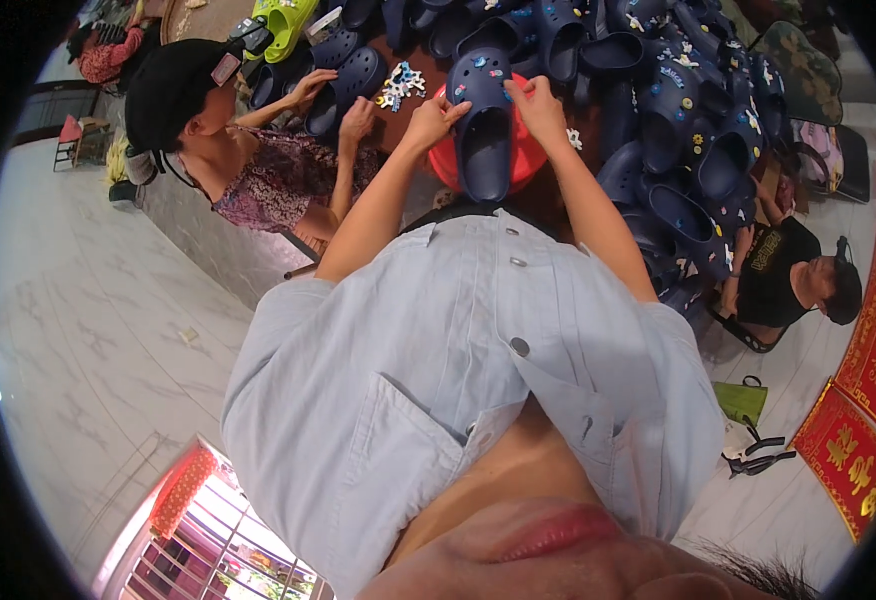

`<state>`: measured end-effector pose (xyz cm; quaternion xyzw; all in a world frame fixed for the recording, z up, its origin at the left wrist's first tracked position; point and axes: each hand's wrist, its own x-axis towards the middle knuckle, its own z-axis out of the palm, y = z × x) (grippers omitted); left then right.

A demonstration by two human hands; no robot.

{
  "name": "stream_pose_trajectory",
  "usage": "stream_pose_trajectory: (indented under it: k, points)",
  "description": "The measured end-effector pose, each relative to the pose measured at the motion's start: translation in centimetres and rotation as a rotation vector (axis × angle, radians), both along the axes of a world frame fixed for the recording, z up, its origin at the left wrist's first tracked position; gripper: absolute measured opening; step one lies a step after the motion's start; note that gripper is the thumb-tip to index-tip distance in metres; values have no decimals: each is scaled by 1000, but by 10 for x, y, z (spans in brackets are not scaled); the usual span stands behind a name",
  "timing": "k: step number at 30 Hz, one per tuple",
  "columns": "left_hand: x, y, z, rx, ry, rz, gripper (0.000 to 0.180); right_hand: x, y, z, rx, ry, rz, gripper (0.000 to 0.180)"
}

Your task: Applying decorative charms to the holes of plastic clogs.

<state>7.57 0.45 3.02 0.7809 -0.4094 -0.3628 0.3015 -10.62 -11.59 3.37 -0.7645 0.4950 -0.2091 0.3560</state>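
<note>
A dark blue clog rests over a red plastic basin in front of me, its opening toward my body. Small colourful charms sit on its holed upper. My left hand grips the clog's left side, thumb and fingers closed on the edge. At the opposite edge, my right hand has its fingers pinched together against the clog; whether a small charm is between them is hidden. Left of the basin lies a little heap of white and coloured charms on the brown table.
Many blue clogs are piled along the right. A lime green clog lies at the far left. A person in a black cap handles a blue clog on my left. Another person in black sits at the right.
</note>
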Motion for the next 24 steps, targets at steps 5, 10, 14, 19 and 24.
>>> stream_pose_trajectory:
  k: [5,10,14,19,24]
  points:
    - [3,-1,-24,-163,-73,-98,48,21,-3,-15,131,52,24,58]
    - [-6,0,-23,-188,-183,-134,34,14,-2,-28,23,-123,44,35]
    - [-14,0,-22,-292,-311,-81,30,9,2,-32,-46,-179,57,30]
    - [-14,3,-28,-316,-309,-62,25,6,6,-42,-121,-263,26,22]
    - [-8,14,-52,-537,-31,79,22,-3,11,-45,241,-522,-60,19]
